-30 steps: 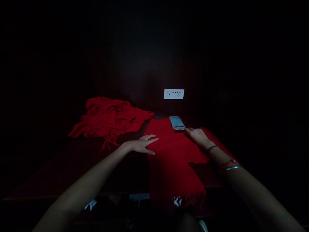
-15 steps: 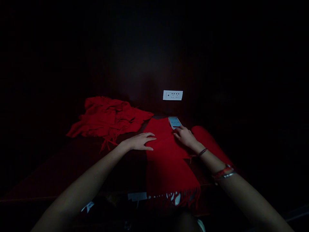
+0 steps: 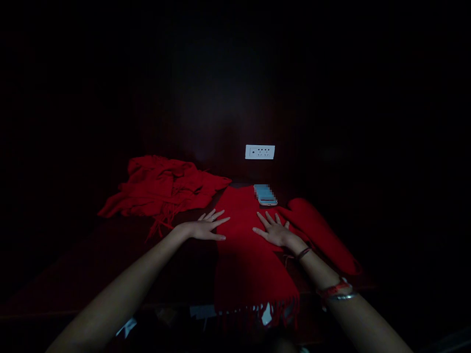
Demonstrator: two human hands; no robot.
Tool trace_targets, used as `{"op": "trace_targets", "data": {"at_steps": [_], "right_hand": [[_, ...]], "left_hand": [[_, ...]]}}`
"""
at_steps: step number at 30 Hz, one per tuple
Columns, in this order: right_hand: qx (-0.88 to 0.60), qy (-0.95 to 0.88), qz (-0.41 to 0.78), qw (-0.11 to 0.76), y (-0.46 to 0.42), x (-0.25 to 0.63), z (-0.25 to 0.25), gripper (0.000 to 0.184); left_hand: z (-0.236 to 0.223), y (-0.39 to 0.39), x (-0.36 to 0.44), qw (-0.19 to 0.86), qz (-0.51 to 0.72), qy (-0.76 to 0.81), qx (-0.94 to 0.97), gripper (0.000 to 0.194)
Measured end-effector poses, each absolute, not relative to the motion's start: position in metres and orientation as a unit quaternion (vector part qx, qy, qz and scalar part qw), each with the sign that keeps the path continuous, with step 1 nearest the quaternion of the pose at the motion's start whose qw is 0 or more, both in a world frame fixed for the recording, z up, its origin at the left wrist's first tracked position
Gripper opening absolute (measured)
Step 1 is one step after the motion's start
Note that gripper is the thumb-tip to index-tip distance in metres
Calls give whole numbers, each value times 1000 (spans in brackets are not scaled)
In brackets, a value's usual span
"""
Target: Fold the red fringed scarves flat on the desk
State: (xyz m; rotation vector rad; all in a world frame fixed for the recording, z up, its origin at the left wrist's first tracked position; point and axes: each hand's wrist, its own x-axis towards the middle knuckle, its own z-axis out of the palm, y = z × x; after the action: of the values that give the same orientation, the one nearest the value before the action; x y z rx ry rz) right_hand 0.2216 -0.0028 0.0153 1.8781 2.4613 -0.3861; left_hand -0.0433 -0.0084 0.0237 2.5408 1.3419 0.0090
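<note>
A red fringed scarf (image 3: 241, 264) lies spread on the dark table, its fringe hanging over the front edge. My left hand (image 3: 206, 227) rests at the scarf's left side, fingers spread, the fingertips on the cloth. On the right side my right hand (image 3: 273, 230) lies open, its fingers fanned out over the red fabric. Just beyond the right hand is a phone (image 3: 265, 194) with a lit screen, untouched. A folded or rolled red cloth (image 3: 320, 233) lies to the right of that hand.
A crumpled heap of red fringed cloth (image 3: 165, 186) lies at the back left of the table. On the dark wall behind is a white socket panel (image 3: 259, 152). Pale items, partly hidden, show below the table's front edge. The surroundings are very dark.
My right hand has come away from the phone and moved nearer to me, its fingers now spread flat on the scarf. The left hand's fingers have fanned wider.
</note>
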Motion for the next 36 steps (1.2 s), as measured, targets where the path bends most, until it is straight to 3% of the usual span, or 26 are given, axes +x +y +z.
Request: {"op": "trace_targets", "data": {"at_steps": [4,9,13,17,21,26,28,31,36], "right_hand": [[600,794,-99,-8,-8,231,7,75],[589,803,-55,-65,-17,230,10,70],[479,868,-13,-133,-27,219,22,60],[414,903,-78,-83,-31,214,22,56],[413,903,-95,-65,-30,215,18,56],[410,905,-95,-62,-31,216,18,55],[409,906,-90,-63,-31,216,18,55],[409,906,-83,-65,-30,216,16,54],[413,904,-84,-75,-29,216,15,53]], "left_hand": [[20,-5,-49,133,26,498,857,69],[9,17,-53,77,225,552,799,50],[7,46,-51,166,334,599,708,40],[14,81,-40,266,341,604,669,40],[25,109,-24,299,333,582,679,46],[38,122,-15,319,338,558,687,40],[38,124,-15,309,363,530,702,46],[30,128,-14,207,359,513,751,52],[16,130,-7,113,286,547,778,39]]}}
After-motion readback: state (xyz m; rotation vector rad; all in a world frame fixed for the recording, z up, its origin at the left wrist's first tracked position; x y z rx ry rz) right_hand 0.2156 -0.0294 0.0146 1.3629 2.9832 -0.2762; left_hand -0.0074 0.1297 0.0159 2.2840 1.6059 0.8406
